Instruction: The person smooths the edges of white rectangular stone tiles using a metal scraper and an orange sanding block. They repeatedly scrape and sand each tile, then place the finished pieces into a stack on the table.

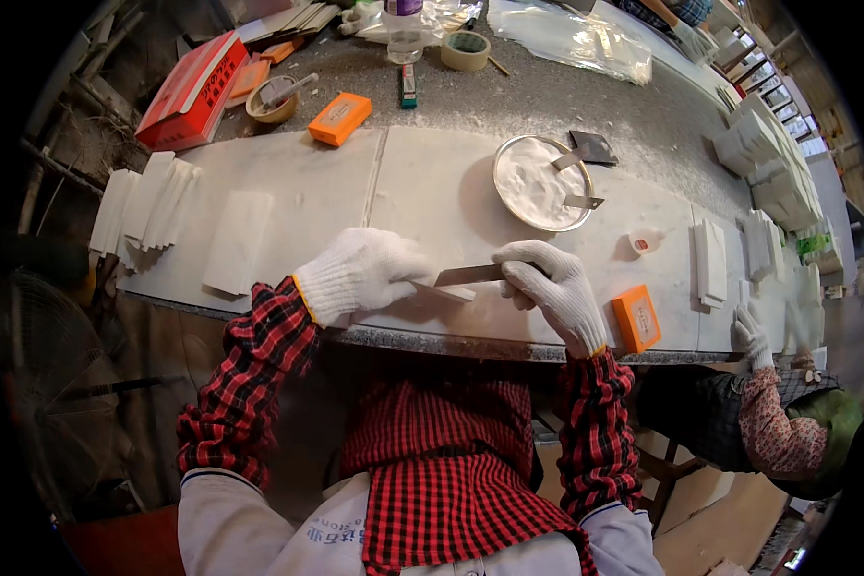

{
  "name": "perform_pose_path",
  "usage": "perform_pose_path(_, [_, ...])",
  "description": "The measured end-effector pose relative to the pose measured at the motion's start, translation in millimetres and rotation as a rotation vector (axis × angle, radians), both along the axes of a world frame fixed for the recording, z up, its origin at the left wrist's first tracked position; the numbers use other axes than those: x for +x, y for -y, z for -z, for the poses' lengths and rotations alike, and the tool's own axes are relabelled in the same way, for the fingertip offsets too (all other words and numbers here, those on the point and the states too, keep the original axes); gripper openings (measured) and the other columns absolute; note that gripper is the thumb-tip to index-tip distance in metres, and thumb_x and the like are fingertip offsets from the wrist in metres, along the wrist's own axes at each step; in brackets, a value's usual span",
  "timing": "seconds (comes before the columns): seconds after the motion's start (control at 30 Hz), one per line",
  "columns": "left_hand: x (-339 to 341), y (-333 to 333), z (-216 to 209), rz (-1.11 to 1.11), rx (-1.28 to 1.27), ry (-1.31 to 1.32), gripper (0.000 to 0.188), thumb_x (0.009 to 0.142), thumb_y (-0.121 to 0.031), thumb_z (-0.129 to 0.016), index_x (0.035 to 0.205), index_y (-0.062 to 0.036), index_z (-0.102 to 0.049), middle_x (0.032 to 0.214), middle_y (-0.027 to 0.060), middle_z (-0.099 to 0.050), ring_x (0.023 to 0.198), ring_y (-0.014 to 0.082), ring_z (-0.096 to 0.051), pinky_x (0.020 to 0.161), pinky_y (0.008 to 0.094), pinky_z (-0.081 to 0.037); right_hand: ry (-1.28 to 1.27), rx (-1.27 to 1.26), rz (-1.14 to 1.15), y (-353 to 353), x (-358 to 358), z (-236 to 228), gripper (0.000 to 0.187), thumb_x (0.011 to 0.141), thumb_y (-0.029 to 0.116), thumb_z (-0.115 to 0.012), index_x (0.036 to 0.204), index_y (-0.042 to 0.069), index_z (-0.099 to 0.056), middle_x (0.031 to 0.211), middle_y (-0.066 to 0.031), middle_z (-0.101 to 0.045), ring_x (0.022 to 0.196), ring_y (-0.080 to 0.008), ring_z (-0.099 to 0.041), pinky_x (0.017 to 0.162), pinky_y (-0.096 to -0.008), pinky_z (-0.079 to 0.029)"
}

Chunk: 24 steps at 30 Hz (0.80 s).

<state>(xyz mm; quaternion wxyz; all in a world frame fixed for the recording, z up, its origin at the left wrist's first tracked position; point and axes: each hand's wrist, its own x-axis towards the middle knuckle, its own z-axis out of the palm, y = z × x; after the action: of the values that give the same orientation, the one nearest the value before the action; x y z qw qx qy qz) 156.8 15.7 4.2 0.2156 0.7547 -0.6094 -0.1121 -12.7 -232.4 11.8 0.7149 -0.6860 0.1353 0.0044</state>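
My left hand (367,274), in a white knit glove, is closed on a narrow white stone strip (454,292) whose end sticks out beyond the fingers. My right hand (550,288), gloved alike, pinches a flat metal scraper blade (466,276). The blade lies across or just above the strip; whether they touch I cannot tell. Beyond my right hand stands a round metal bowl (498,173) of white paste or powder (531,182), with two metal blades (583,202) resting at its rim. An orange box (636,319) sits right of my right hand.
Stacked white strips (154,202) and a single flat slab (238,242) lie left. Further back are an orange box (340,119), a tape roll (466,50), a bottle (404,38) and a red carton (192,91). At right, a co-worker's gloved hand (751,333) is near more strips (709,264).
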Motion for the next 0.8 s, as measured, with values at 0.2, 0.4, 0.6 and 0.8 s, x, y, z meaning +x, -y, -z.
perform_pose_path(0.2, [-1, 4, 8, -0.051, 0.047, 0.027, 0.023, 0.076, -0.015, -0.069, 0.098, -0.0176, -0.074, 0.086, 0.0068, -0.065, 0.083, 0.0316, -0.067, 0.072, 0.0432, -0.054, -0.043, -0.076, -0.152, -3, 22, 10, 0.02, 0.1, 0.016, -0.068, 0.114, 0.003, -0.075, 0.078, -0.0014, -0.067, 0.065, -0.0057, -0.058, 0.057, -0.0216, -0.047])
perform_pose_path(0.4, [-2, 2, 12, -0.069, 0.063, 0.106, 0.028, 0.074, -0.014, -0.068, 0.1, -0.0186, -0.075, 0.086, 0.0048, -0.066, 0.085, 0.03, -0.068, 0.073, 0.0423, -0.055, -0.149, -0.222, -0.215, 8, 13, 6, 0.018, 0.099, 0.015, -0.07, 0.111, 0.003, -0.077, 0.078, -0.0008, -0.067, 0.066, -0.0048, -0.059, 0.057, -0.0219, -0.047])
perform_pose_path(0.6, [-2, 4, 8, -0.07, 0.062, 0.068, 0.03, 0.073, -0.01, -0.069, 0.101, -0.0184, -0.076, 0.088, 0.0047, -0.067, 0.086, 0.03, -0.068, 0.074, 0.0421, -0.055, -0.049, -0.097, -0.137, 9, 14, 6, 0.018, 0.099, 0.015, -0.07, 0.111, 0.003, -0.077, 0.081, -0.0009, -0.069, 0.067, -0.0045, -0.059, 0.056, -0.0223, -0.048])
perform_pose_path(0.8, [-2, 4, 8, -0.081, 0.02, 0.071, 0.023, 0.072, -0.012, -0.07, 0.095, -0.0157, -0.073, 0.087, 0.0059, -0.066, 0.085, 0.0311, -0.068, 0.073, 0.0431, -0.055, -0.064, -0.216, -0.287, 16, 19, 6, 0.019, 0.098, 0.017, -0.073, 0.11, 0.004, -0.077, 0.076, -0.0007, -0.068, 0.063, -0.0046, -0.057, 0.054, -0.0225, -0.046])
